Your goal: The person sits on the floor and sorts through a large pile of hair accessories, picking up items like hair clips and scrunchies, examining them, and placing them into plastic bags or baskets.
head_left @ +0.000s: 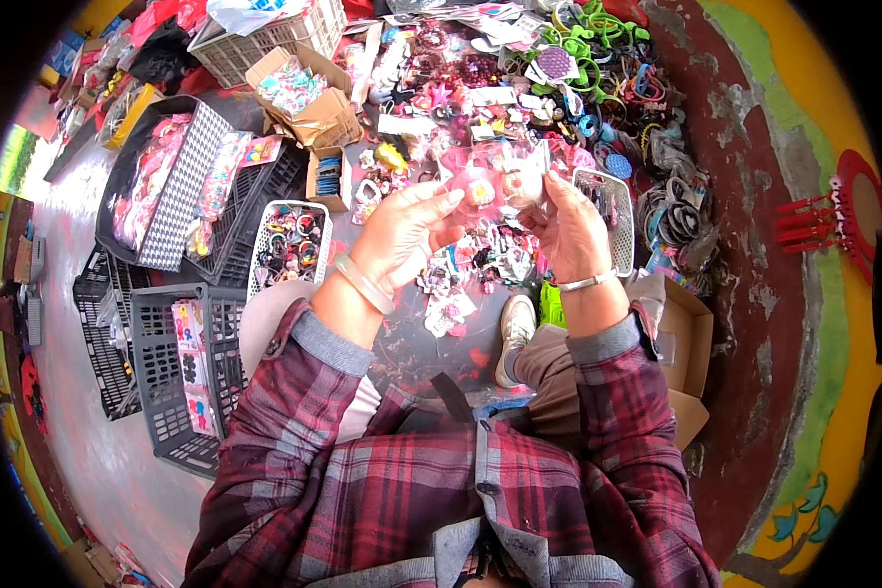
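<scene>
In front of my chest I hold up a clear plastic packet (500, 184) with pink and white flower-like trinkets inside. My left hand (402, 230) pinches its left edge between thumb and fingers. At the packet's other side, my right hand (572, 231) is closed on the edge, thumb and fingertips together. Just beneath both hands spreads a pile of small hair accessories (485, 257), mostly pink, red and white, part of it hidden by the packet and my fingers. What exactly the trinkets are is too washed out to tell.
A white basket of hair ties (310, 223) stands left of my left hand, another white basket (619, 235) beyond my right. Grey crates (152, 377) and an open carton (338, 118) lie leftward. Green headbands (598, 39) heap at the far right. My shoe (516, 323) is below the pile.
</scene>
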Available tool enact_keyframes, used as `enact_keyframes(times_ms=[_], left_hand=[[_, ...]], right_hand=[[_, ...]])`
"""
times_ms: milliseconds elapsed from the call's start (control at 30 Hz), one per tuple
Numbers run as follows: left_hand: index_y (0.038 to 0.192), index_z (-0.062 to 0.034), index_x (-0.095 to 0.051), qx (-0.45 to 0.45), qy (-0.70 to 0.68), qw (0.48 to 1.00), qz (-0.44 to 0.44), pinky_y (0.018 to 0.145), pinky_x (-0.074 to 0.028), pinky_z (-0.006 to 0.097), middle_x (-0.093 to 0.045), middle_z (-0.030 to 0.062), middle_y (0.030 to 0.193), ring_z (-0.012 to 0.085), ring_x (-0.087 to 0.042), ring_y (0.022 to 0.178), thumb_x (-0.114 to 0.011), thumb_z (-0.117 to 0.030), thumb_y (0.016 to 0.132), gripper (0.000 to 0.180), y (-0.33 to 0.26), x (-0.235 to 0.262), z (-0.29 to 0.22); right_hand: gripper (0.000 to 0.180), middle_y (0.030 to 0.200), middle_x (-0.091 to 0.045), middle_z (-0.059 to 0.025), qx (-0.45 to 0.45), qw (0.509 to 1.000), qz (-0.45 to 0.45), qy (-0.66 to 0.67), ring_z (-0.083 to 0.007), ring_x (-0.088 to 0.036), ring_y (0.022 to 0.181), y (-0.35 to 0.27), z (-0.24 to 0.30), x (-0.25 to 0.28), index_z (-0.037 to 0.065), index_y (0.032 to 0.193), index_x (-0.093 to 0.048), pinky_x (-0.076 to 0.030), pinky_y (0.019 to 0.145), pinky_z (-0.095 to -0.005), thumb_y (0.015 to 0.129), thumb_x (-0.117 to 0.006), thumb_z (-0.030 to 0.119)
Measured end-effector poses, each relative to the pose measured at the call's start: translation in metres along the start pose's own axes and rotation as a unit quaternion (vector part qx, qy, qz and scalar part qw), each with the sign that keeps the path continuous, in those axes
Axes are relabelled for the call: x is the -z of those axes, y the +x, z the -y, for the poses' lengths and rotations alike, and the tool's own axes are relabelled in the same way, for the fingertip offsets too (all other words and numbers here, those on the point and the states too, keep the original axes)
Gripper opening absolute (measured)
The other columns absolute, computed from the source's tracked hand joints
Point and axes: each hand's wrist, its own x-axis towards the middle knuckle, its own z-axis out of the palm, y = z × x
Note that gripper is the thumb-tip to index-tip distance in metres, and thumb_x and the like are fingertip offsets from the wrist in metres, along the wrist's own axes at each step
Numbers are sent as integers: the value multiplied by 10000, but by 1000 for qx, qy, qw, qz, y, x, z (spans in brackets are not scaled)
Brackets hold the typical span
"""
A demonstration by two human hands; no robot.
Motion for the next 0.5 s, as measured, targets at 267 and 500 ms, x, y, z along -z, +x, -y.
enact_keyframes(times_ms=[267, 500], left_hand=[[1071, 11, -540, -14, 1, 1000, -1, 736, -512, 218, -587, 64, 998, 115, -589, 834, -513, -6, 853, 220, 2, 3, 5], [1081, 36, -509, -29, 12, 999, -22, 781, -505, 237, -585, 104, 1014, 162, -600, 882, -518, 9, 844, 239, 4, 3, 7]], right_hand=[[201, 897, -620, -16, -4, 1000, -20, 9, -141, -574, 779, -2, -7, -5, 98, 998, -564, -451, 713, -311, 887, -510, 258], [223, 936, -619, -23, -4, 999, -30, 17, -147, -578, 811, -1, -7, -3, 91, 1026, -556, -454, 722, -313, 890, -506, 261]])
